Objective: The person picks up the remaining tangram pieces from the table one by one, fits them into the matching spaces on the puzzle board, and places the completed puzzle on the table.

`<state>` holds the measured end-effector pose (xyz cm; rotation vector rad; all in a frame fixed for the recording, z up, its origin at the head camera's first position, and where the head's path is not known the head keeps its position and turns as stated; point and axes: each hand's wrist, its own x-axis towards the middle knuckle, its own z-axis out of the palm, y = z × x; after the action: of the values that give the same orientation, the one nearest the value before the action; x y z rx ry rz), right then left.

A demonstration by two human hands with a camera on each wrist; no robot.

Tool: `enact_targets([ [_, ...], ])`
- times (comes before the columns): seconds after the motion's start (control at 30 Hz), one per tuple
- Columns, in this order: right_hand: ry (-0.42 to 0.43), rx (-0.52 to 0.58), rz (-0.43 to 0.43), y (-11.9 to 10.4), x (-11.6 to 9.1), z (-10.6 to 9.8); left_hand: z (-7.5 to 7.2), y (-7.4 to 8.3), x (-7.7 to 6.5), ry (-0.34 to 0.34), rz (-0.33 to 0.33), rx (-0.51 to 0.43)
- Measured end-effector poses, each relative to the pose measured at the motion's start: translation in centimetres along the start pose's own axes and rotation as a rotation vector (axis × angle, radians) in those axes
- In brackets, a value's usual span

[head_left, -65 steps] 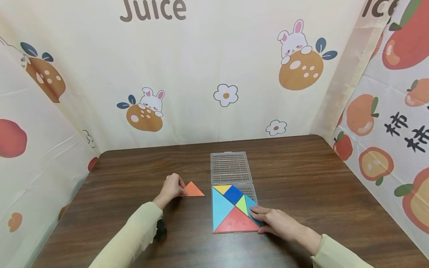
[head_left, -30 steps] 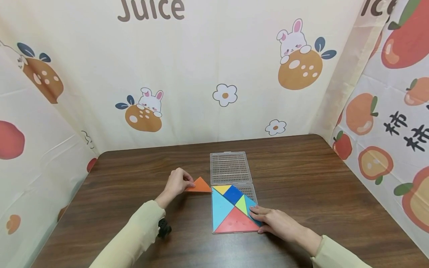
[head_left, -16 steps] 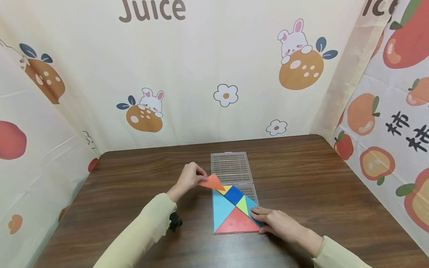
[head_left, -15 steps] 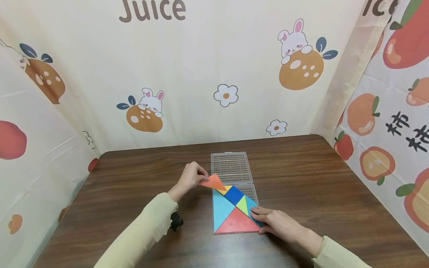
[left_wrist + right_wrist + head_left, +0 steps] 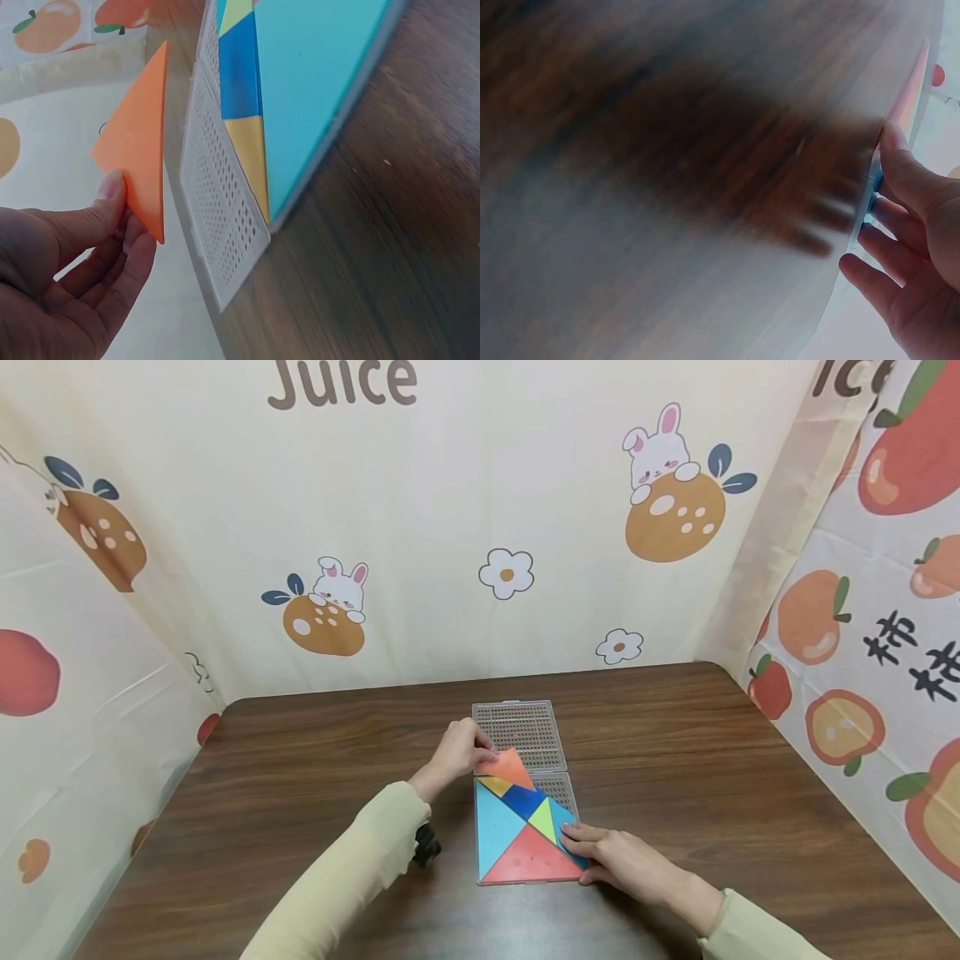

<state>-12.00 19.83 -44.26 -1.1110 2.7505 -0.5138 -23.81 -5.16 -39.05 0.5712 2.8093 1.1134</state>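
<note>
Between thumb and fingers my left hand (image 5: pixel 457 750) pinches an orange tangram triangle (image 5: pixel 508 768). In the head view the triangle overlaps the top of the tray and part of the blue square (image 5: pixel 522 800); the left wrist view shows it raised above the tray. The clear tangram case (image 5: pixel 480 883) lies unfolded, its near half holding a yellow piece (image 5: pixel 250 154), a large light-blue triangle (image 5: pixel 495 833), a red triangle (image 5: pixel 531 860), a green triangle (image 5: pixel 542 820) and a blue triangle (image 5: pixel 561 814). My right hand (image 5: pixel 630 864) rests on the case's lower right corner, fingers over the blue triangle, thumb at the edge.
The case's perforated lid half (image 5: pixel 517 735) lies flat behind the pieces, partly behind my left hand. Dark wood tabletop (image 5: pixel 675 735) surrounds the case. A printed curtain (image 5: pixel 427 510) hangs along the table's back and sides.
My left hand has picked the orange triangle up from the table left of the case and carried it rightward, over the case's top. The right hand has stayed at the corner.
</note>
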Motion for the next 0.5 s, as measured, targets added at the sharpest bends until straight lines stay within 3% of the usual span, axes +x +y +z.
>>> enact_targets([
  [0.2,-0.004,0.003,0.001,0.0,0.0,0.0,1.1,0.6,0.9,-0.024,-0.014,0.016],
  [0.5,0.0,-0.003,-0.01,0.0,0.1,0.0,2.4,1.4,1.9,-0.061,0.025,0.06],
])
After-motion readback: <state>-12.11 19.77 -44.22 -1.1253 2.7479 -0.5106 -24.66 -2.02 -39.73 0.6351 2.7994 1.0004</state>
